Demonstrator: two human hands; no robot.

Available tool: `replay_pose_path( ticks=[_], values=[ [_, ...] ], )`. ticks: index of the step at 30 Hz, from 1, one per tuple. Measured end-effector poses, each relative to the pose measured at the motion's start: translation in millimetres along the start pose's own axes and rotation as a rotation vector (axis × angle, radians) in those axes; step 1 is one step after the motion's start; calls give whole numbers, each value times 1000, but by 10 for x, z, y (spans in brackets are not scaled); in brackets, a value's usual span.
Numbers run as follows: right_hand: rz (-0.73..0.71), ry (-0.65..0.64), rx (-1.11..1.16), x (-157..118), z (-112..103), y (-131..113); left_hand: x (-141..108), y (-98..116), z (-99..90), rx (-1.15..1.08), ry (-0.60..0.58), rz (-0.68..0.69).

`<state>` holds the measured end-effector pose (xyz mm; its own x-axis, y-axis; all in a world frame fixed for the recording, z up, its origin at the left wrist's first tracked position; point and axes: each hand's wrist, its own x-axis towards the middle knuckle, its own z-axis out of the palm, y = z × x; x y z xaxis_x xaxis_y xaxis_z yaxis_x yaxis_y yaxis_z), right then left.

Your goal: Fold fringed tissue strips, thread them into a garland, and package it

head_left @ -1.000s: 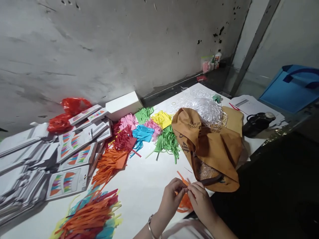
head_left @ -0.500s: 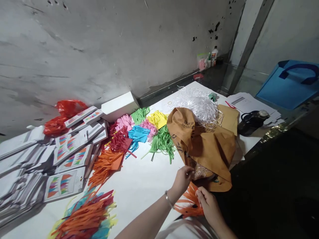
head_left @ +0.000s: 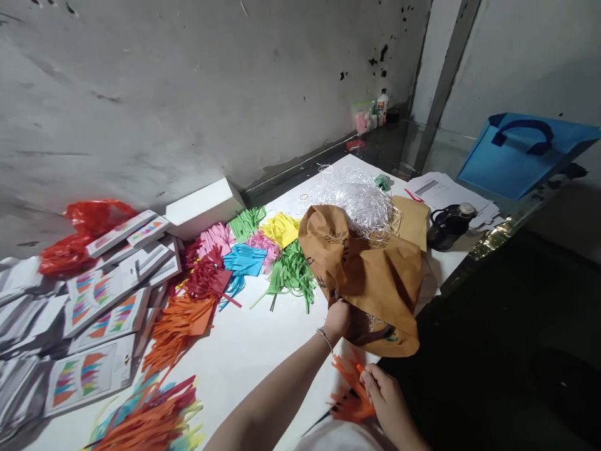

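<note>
A brown cloth bag [head_left: 385, 269] with dark printed characters lies slumped on the white table, its mouth facing me. My left hand [head_left: 338, 318], wearing a bracelet at the wrist, reaches to the bag's mouth; the fingers are hidden at its edge. Something clear and shiny [head_left: 369, 321] shows inside the opening. Close to my body, my right hand [head_left: 382, 388] is closed on an orange paper tassel [head_left: 350, 391], pinching its top between thumb and fingers while the strips fan out to the left.
Tassels in several colours, such as green [head_left: 293, 272] and blue [head_left: 244, 258], lie left of the bag. Printed boxes [head_left: 89, 376] are heaped at the left. White string [head_left: 361, 197], a black bottle [head_left: 451, 227] and a blue bag [head_left: 521, 160] are farther back.
My left hand has moved up and slightly left, from the clear contents to the edge of the bag's mouth. My right hand still holds the orange tassel, now a little lower. The view has turned right.
</note>
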<state>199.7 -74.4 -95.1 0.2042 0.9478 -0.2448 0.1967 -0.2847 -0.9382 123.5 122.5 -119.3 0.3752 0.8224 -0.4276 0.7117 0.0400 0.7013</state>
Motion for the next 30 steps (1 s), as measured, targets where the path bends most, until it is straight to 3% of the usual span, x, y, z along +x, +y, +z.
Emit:
replay_pose_path(
  ticks=[3, 6, 11, 13, 18, 22, 30],
  values=[
    [-27, 20, -18, 51, -40, -59, -285, 50, -115, -191, -19, 28],
    [-69, 28, -36, 136, -38, -178, -752, 30, -276, -393, -48, 25],
    [-238, -38, -52, 196, 171, -518, -1539, -82, -546, -1102, -36, -129],
    [-325, -93, -87, 179, 292, -678, -1756, -132, -626, -1269, 8, -170],
    [-513, -229, -230, 108, 570, -1008, -2098, -297, -807, -1306, 180, -107],
    [-570, -325, -269, 39, 784, -1151, -2295, -467, -931, -1254, 266, -47],
    [-774, -369, -526, -58, 1064, -1297, -2607, -794, -1004, -1014, 367, 14]
  ],
)
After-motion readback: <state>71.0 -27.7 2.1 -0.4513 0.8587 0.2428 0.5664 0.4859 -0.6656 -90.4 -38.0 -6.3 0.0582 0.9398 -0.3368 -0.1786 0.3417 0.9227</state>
